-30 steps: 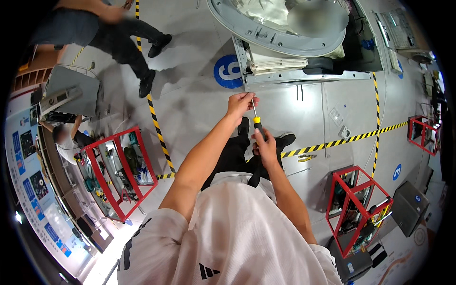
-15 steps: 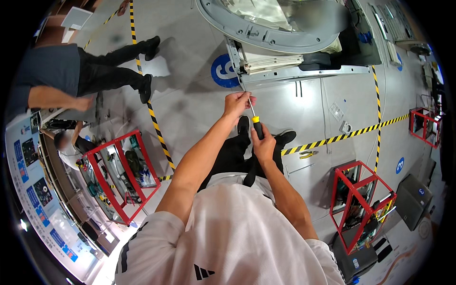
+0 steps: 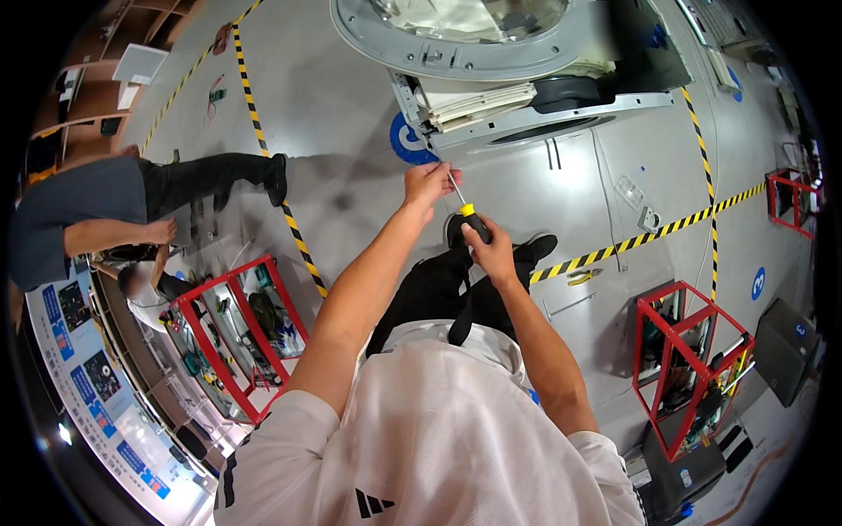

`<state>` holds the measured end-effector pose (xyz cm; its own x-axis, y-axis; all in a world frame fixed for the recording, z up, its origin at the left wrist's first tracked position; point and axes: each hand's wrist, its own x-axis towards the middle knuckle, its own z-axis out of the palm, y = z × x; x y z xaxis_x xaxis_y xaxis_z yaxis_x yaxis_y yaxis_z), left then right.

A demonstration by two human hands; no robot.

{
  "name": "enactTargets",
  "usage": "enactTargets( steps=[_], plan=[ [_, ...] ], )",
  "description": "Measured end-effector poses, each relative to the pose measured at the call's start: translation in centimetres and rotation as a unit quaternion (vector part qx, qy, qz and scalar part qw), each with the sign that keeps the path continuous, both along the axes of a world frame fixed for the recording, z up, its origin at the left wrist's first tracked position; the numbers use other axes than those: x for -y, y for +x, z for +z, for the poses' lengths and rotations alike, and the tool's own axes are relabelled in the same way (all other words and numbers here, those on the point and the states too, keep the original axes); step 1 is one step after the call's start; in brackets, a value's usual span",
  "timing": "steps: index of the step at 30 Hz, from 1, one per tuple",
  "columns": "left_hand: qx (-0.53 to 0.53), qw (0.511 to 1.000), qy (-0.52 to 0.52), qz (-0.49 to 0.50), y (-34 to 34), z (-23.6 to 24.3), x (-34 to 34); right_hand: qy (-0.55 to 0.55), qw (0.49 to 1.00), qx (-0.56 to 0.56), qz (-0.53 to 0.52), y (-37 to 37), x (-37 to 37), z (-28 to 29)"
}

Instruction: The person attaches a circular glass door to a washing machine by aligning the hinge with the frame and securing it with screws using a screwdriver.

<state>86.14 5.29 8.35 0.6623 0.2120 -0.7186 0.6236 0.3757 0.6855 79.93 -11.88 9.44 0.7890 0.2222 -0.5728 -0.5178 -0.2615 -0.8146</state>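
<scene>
Screwdriver (image 3: pixel 469 215) work at the lower front edge of an opened washing machine (image 3: pixel 526 79), seen from above; items follow from largest to smallest.

Washing machine: grey housing with its round door frame lying just beyond both hands; the tool tip meets its near rim, beside the left hand.

Red tool rack (image 3: pixel 232 337): stands on the floor well to the left of the left forearm. A second red rack (image 3: pixel 693 368) stands well to the right of the right elbow. Neither is touched.

Left hand (image 3: pixel 427 182): fingers pinched around the upper end of the bare shaft, right at the machine's rim. Whether a screw sits under the fingertips cannot be told.

Right hand (image 3: pixel 493 252): clenched around the black grip, just nearer the body than the left hand, with the yellow collar showing above the fist.

Screwdriver: thin steel shaft running up and leftward from the right fist to the left fingers.

Handling, as a judgement: the left fingers should only steer the shaft and keep it in line with the fastener, while the right hand supplies steady axial pressure and the turning. A tilted shaft would likely slip off the head.

Yellow pliers (image 3: pixel 582 277): lie on the floor to the right of the right forearm.
</scene>
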Motion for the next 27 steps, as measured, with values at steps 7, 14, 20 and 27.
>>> enactTargets(
  steps=[7, 14, 20, 27],
  plan=[
    [-0.013, 1.0, 0.004, 0.01, 0.1, -0.2, 0.0, -0.16, 0.973, 0.164, -0.007, -1.2, -1.5, -0.2],
    [-0.025, 0.999, 0.021, -0.017, 0.2, 0.2, -0.2, -0.03, 0.996, 0.083, -0.008, -0.5, -0.2, -2.8],
    [-0.04, 0.998, 0.023, -0.053, 0.3, 0.9, -0.6, -0.041, 0.992, 0.111, -0.041, -1.3, -1.0, -3.1],
    [-0.05, 0.993, 0.034, -0.099, -0.9, 2.7, -2.5, -0.015, 0.996, 0.072, -0.047, -1.1, -0.7, -3.6]
  ],
)
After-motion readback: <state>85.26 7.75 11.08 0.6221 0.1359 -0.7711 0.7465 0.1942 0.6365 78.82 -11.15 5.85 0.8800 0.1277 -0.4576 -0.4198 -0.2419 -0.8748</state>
